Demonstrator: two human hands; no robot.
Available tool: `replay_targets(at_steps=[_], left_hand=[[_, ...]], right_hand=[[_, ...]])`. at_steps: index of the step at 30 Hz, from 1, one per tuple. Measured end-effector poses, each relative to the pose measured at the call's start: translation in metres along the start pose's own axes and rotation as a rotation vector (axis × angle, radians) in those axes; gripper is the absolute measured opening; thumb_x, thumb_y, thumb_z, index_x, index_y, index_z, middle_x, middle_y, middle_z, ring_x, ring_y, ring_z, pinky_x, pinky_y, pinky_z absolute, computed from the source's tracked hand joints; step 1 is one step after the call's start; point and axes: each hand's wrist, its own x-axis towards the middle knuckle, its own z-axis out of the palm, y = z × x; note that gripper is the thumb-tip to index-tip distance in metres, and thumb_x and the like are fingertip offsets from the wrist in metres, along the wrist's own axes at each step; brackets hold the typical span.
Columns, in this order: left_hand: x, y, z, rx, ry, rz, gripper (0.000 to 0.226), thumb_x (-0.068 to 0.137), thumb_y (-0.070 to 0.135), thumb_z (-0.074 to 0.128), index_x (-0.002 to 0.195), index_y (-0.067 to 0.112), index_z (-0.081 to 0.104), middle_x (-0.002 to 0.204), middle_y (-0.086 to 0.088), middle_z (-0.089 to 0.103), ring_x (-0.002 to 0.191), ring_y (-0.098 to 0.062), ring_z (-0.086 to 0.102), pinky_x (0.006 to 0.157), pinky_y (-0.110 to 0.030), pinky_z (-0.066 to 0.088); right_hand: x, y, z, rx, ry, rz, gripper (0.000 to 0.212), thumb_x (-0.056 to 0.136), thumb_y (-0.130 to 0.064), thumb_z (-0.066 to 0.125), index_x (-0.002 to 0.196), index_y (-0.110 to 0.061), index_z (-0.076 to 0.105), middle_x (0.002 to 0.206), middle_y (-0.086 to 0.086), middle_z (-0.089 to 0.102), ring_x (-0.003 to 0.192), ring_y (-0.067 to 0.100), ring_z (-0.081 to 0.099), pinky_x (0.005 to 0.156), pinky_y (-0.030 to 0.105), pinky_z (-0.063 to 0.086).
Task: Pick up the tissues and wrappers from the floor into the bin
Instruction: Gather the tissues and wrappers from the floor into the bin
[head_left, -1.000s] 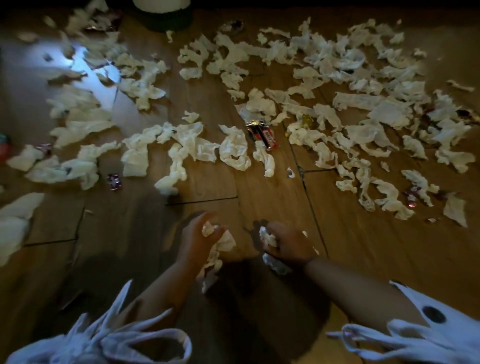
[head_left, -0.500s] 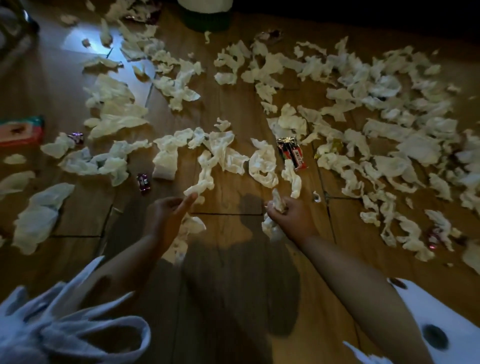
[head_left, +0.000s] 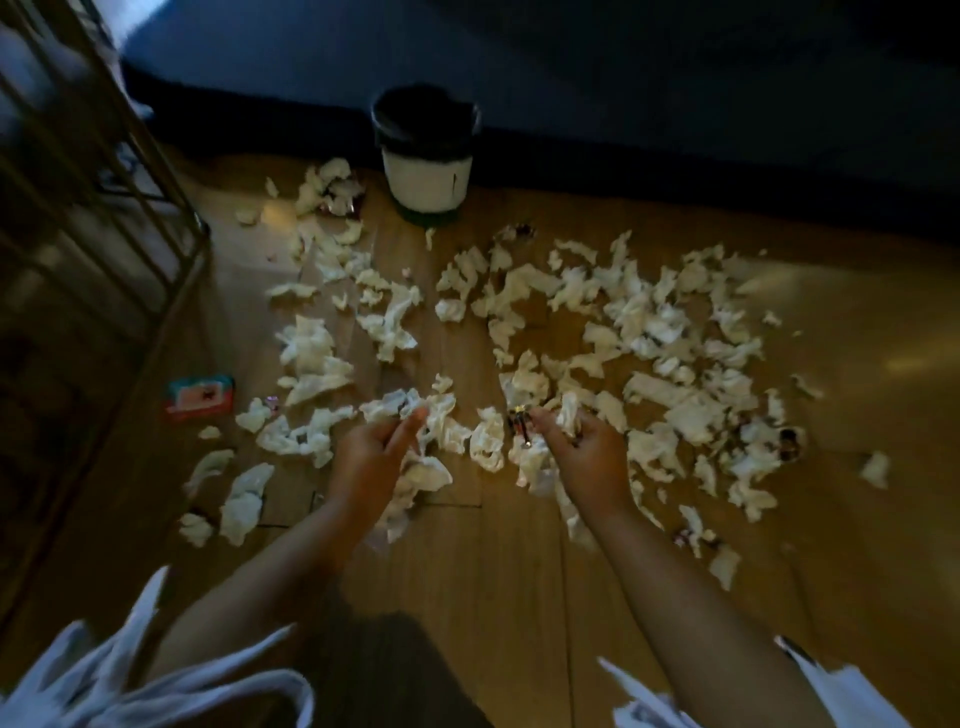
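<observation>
Several crumpled white tissues (head_left: 649, 332) lie scattered over the wooden floor, with small shiny wrappers (head_left: 519, 423) among them. My left hand (head_left: 371, 457) holds a bunch of tissues (head_left: 421, 478) that hangs below its palm. My right hand (head_left: 587, 457) grips another clump of tissues (head_left: 535, 465), its fingers near a red and black wrapper. A white bin (head_left: 427, 156) with a black liner stands at the far edge of the floor, well beyond both hands.
A metal wire rack (head_left: 98, 218) stands at the left. A small red and teal packet (head_left: 200, 396) lies on the floor beside it. A dark wall or piece of furniture (head_left: 675, 104) runs behind the bin. Bare floor (head_left: 467, 597) lies near my arms.
Both hands have lifted from the floor with their tissues and moved forward. My view has tilted up, bringing the whole bin and the wire rack into sight.
</observation>
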Motion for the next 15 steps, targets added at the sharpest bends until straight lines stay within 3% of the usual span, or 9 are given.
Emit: replay_targets(at_steps=[3, 7, 10, 12, 15], left_hand=[[-0.041, 0.109, -0.007, 0.044, -0.007, 0.044, 0.041, 0.088, 0.04, 0.051, 0.066, 0.005, 0.056, 0.057, -0.008, 0.048, 0.05, -0.016, 0.046, 0.048, -0.023, 0.038], [-0.081, 0.203, -0.009, 0.15, -0.014, 0.149, 0.045, 0.092, 0.036, 0.051, 0.073, -0.004, 0.063, 0.051, -0.002, 0.048, 0.036, 0.0, 0.045, 0.04, -0.006, 0.034], [-0.093, 0.234, -0.015, 0.128, 0.011, 0.196, 0.044, 0.092, 0.036, 0.05, 0.058, 0.009, 0.057, 0.041, 0.007, 0.045, 0.03, 0.0, 0.04, 0.037, -0.008, 0.03], [-0.093, 0.241, -0.021, 0.059, 0.019, 0.186, 0.047, 0.092, 0.035, 0.05, 0.05, 0.012, 0.048, 0.032, 0.006, 0.038, 0.028, -0.001, 0.034, 0.036, -0.008, 0.028], [-0.085, 0.244, -0.034, 0.086, 0.018, 0.14, 0.055, 0.092, 0.037, 0.049, 0.071, -0.014, 0.059, 0.039, 0.005, 0.04, 0.029, -0.001, 0.036, 0.036, -0.008, 0.029]], right_hand=[[-0.009, -0.09, -0.062, 0.018, 0.013, 0.0, 0.046, 0.085, -0.028, 0.064, 0.049, -0.021, 0.036, 0.045, -0.006, 0.035, 0.041, 0.005, 0.035, 0.044, 0.018, 0.025], [-0.026, -0.155, -0.11, 0.008, -0.044, 0.018, 0.046, 0.086, -0.033, 0.063, 0.057, -0.003, 0.043, 0.052, 0.008, 0.038, 0.05, 0.017, 0.037, 0.05, 0.029, 0.03], [-0.03, -0.179, -0.127, 0.027, -0.041, 0.027, 0.048, 0.085, -0.034, 0.063, 0.061, 0.005, 0.048, 0.054, 0.016, 0.044, 0.053, 0.022, 0.043, 0.052, 0.034, 0.035], [-0.028, -0.191, -0.131, 0.055, -0.018, 0.042, 0.045, 0.086, -0.032, 0.063, 0.055, -0.006, 0.043, 0.05, 0.007, 0.04, 0.05, 0.017, 0.039, 0.051, 0.03, 0.031], [-0.018, -0.203, -0.126, 0.064, 0.005, 0.081, 0.044, 0.086, -0.033, 0.063, 0.054, -0.016, 0.038, 0.05, 0.0, 0.038, 0.048, 0.013, 0.037, 0.05, 0.027, 0.03]])
